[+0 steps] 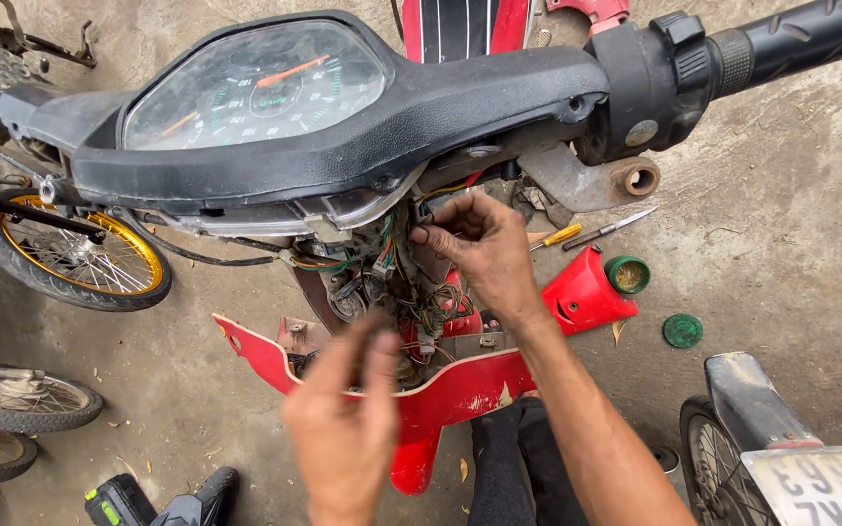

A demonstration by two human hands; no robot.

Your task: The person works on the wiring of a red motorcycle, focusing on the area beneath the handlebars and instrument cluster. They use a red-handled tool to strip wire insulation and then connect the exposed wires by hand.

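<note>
the red cover [460, 390] is already off and the wires [397, 282] hang loose, still not tidied. the right hand [479, 248] pinches a wire. the left hand [343, 429] is blurry, fingers pinched together, and i cannot tell if it holds anything.

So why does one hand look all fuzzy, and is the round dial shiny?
Head view: the left hand is smeared, soft-edged blur, while the right hand at the wires is sharp; the dial glass shows pale glare; daylight is flat, shadows soft; the handlebar curves from lens distortion.
</note>
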